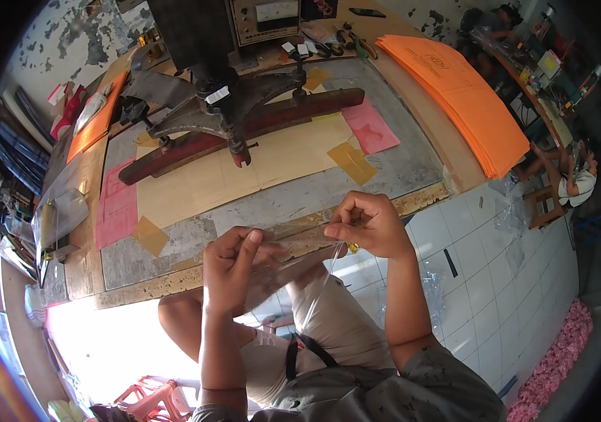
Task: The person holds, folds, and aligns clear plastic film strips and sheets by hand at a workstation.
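A thin, clear plastic sheet (pixel 295 246) stretches between my two hands, above the front edge of the worktable. My left hand (pixel 231 266) pinches its left side between thumb and fingers. The right side is pinched in my right hand (pixel 372 224), with a narrow clear strip hanging below it. Just beyond my hands, a cream paper sheet (pixel 272 169) lies on the grey table plate (pixel 198 235). Over that paper sits a press head with a long dark-red bar (pixel 307 114). The sheet's exact outline is hard to see because it is transparent.
A stack of orange printed sheets (pixel 455 98) lies at the table's right. Pink sheets (pixel 371 126) and brown tape pieces (pixel 352 163) surround the cream paper. Pliers (pixel 364 46) and a metered control box (pixel 269 20) stand behind. Another person (pixel 578 179) sits far right.
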Demonstrator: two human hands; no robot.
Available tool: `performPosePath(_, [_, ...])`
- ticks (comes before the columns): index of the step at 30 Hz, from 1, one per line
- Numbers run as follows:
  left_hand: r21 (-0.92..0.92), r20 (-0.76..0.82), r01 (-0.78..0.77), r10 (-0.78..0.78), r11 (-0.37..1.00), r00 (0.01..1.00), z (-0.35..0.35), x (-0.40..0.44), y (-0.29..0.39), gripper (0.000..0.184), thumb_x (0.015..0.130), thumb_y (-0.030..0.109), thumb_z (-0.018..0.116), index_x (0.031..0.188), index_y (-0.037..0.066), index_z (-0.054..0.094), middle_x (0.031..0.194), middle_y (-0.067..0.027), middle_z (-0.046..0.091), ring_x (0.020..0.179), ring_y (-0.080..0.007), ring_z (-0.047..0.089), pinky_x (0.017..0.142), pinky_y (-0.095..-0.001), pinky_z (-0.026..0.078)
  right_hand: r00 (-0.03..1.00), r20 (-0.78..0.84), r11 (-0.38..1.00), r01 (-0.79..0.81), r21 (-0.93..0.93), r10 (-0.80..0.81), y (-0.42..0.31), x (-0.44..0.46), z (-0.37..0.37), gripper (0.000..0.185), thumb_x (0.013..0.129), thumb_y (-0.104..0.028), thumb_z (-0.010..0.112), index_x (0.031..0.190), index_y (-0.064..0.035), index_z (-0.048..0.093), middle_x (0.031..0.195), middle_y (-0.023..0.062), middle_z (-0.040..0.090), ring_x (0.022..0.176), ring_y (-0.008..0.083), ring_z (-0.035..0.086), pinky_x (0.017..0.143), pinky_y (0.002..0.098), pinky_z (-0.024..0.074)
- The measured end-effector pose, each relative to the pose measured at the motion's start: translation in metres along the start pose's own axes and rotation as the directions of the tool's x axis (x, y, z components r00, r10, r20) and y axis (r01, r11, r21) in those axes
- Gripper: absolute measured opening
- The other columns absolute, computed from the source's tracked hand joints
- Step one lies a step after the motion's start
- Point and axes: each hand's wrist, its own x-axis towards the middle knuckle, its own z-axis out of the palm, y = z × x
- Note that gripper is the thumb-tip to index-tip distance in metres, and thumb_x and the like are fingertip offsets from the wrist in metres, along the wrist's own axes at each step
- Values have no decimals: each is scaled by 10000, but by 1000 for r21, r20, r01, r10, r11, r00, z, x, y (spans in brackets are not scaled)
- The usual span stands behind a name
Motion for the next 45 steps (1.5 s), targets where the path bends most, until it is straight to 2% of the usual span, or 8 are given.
performPosePath(3, [53,8,-49,48,997,999,-2,1,-5,307,1052,207,581,1009,-91,644,838,-177,755,707,-179,706,667,-298,567,1000,-14,997,-24,74,25,3,-1,1,297,878,-57,808,781,-40,527,765,11,672,754,35,635,678,207,516])
performPosePath(6, [25,-31,0,1,1000,1000,2,0,1,305,1049,203,586,1009,-93,645,829,-174,755,694,-175,702,665,-293,559,999,-29,998,15,64,-14,2,-1,1,267,883,-37,795,831,-39,533,805,21,682,787,46,651,698,212,524])
performPosePath(9, [89,-11,-37,38,995,999,1,-1,5,302,1046,202,592,1005,-92,645,831,-175,755,687,-175,699,663,-293,559,998,-62,989,28,143,-20,4,0,2,247,887,-27,787,896,-36,540,840,25,680,815,52,659,715,217,527])
performPosePath(12, [155,-30,-87,93,984,995,3,-2,7,300,1042,203,600,1002,-91,644,832,-179,753,680,-175,696,658,-294,562,998,-55,993,50,107,-44,4,-1,1,230,892,-23,780,952,-27,558,863,19,673,825,53,659,724,217,523])
performPosePath(16, [120,-38,-94,99,988,994,5,-2,6,303,1041,205,601,1003,-93,640,834,-194,748,667,-180,694,653,-291,565,998,-67,995,27,99,-20,5,-2,1,218,894,-29,778,992,-15,585,866,9,665,816,69,666,720,219,521])
performPosePath(25, [126,-50,-86,93,988,994,8,-3,8,310,1043,211,598,1003,-94,640,838,-190,751,653,-175,689,633,-278,547,998,-64,989,38,142,-30,5,-2,0,205,897,-1,763,976,-10,575,884,48,696,829,94,687,751,234,550])
performPosePath(32, [180,-49,-95,106,979,993,6,-3,7,314,1047,216,591,1002,-90,643,840,-184,755,651,-172,689,635,-273,546,998,-61,989,40,144,-31,5,-2,-1,203,894,1,765,974,-12,579,893,38,685,839,93,694,752,232,557])
performPosePath(45, [166,-57,-120,131,979,990,6,-2,4,298,1048,197,587,1000,-91,647,829,-177,754,645,-167,687,641,-275,544,997,-72,990,41,134,-31,7,-3,-1,202,905,-37,768,1003,-14,592,864,43,700,824,96,695,733,232,536])
